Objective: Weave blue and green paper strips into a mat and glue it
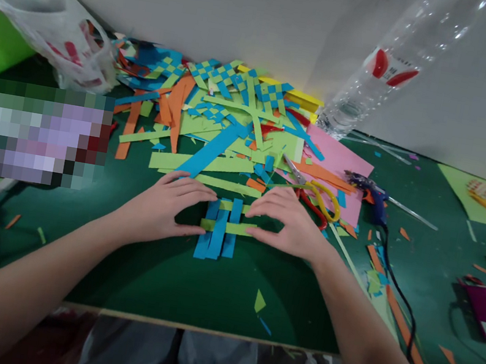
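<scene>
A small weave of blue and light-green paper strips (218, 234) lies on the green tabletop in front of me. Three blue strips run lengthwise, crossed by two green ones. My left hand (167, 203) grips its left edge, fingertips at the upper green strip and thumb by the lower one. From the other side, my right hand (290, 221) has its fingers at the upper green strip's right end and its thumb on the lower strip's end. Both hands are curved around the weave, steadying it from either side. The fingertips partly cover the strip ends.
Behind lies a heap of paper strips and checkered woven pieces (223, 76). Scissors (321, 198) and a blue glue gun (374, 204) lie right of it. A clear plastic bottle (382, 75) leans at the wall; a plastic bag (59, 27) stands left. Scraps dot the table.
</scene>
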{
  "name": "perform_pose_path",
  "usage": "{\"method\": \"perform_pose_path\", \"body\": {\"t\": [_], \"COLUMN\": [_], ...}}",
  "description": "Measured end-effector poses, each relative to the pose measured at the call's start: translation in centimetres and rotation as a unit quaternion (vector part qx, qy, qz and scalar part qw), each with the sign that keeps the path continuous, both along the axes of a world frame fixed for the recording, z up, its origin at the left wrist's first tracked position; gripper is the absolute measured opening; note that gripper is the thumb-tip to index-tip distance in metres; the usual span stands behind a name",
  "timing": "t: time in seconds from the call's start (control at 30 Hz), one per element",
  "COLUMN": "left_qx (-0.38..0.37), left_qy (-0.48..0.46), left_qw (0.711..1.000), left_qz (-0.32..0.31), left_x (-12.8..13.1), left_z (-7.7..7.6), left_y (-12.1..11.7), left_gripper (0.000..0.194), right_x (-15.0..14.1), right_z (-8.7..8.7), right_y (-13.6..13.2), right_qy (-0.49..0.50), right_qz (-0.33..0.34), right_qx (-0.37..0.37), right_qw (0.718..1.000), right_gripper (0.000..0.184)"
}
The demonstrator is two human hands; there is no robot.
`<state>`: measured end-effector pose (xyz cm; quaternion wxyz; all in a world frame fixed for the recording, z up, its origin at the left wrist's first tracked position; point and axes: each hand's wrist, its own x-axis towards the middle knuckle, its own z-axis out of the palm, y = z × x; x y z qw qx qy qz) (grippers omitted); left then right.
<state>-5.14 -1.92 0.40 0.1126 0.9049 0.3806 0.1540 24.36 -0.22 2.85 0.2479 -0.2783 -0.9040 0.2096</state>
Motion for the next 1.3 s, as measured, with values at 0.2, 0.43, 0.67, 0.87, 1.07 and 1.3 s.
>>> {"method": "perform_pose_path", "body": {"t": [0.2, 0.43, 0.67, 0.87, 1.07, 1.3], "left_qx": [0.005, 0.006, -0.019, -0.025, -0.028, -0.028], "left_qy": [0.004, -0.007, 0.013, 0.02, 0.026, 0.021], "left_qw": [1.0, 1.0, 1.0, 0.999, 0.999, 0.999], "left_qz": [0.007, -0.003, -0.007, -0.02, -0.024, -0.028], "left_x": [0.1, 0.4, 0.8, 0.9, 1.0, 1.1], "left_z": [-0.1, -0.1, 0.0, -0.4, -0.5, -0.4], "left_y": [0.1, 0.1, -0.2, -0.2, -0.1, -0.1], "left_gripper": [0.049, 0.044, 0.07, 0.07, 0.066, 0.062], "right_x": [-0.6, -0.9, -1.1, -1.3, -1.2, -1.2], "right_z": [-0.9, -0.9, -1.4, -1.7, -1.9, -1.9], "right_y": [-0.2, -0.5, -0.6, -0.6, -0.5, -0.4], "right_qy": [-0.104, -0.096, -0.124, -0.127, -0.116, -0.099], "right_qz": [0.025, -0.015, -0.036, -0.019, -0.021, -0.021], "right_qx": [0.045, 0.044, 0.097, 0.077, 0.073, 0.07], "right_qw": [0.993, 0.994, 0.987, 0.989, 0.99, 0.992], "right_gripper": [0.036, 0.049, 0.05, 0.051, 0.051, 0.048]}}
